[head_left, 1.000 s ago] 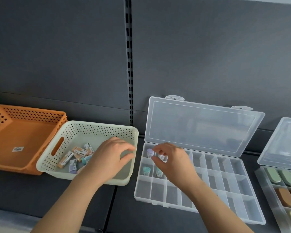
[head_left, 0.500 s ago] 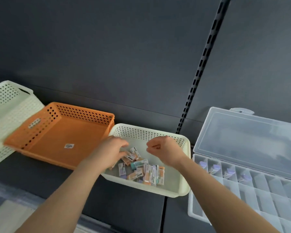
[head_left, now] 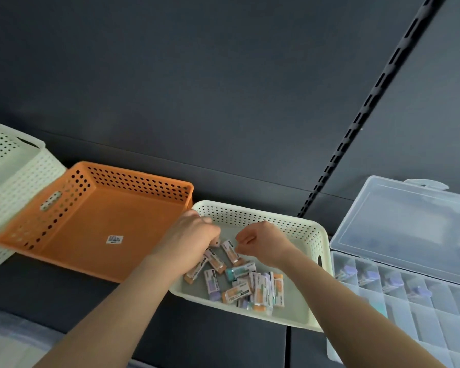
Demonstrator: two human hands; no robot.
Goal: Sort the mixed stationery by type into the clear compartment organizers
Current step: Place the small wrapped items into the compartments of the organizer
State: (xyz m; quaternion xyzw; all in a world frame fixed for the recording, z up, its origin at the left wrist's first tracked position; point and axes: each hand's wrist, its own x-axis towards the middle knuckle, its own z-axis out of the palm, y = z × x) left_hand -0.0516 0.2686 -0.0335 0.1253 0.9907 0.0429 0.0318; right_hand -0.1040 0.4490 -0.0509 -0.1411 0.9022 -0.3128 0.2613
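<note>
A cream perforated basket (head_left: 252,211) holds several small sleeved erasers (head_left: 260,290) in orange, purple and teal. My left hand (head_left: 191,237) reaches down into the basket's far left corner, its fingers curled onto a pale eraser (head_left: 217,243) at the fingertips. Just right of it, my right hand (head_left: 263,243) hovers above the erasers with fingers curled and nothing visible in it. The clear compartment organizer (head_left: 420,322) lies open to the right of the basket. Its back row holds several purple-capped pieces (head_left: 367,277), and its lid (head_left: 409,224) leans back against the wall.
An orange perforated basket (head_left: 72,208) with only a sticker inside stands left of the cream one. Another cream basket (head_left: 11,179) sits at the far left. All rest on a dark shelf (head_left: 223,341) against a dark slotted back panel (head_left: 356,123).
My right hand has left the organizer and come over the cream basket. My view has swung left. The left hand has stayed in the basket, moving to its far left corner.
</note>
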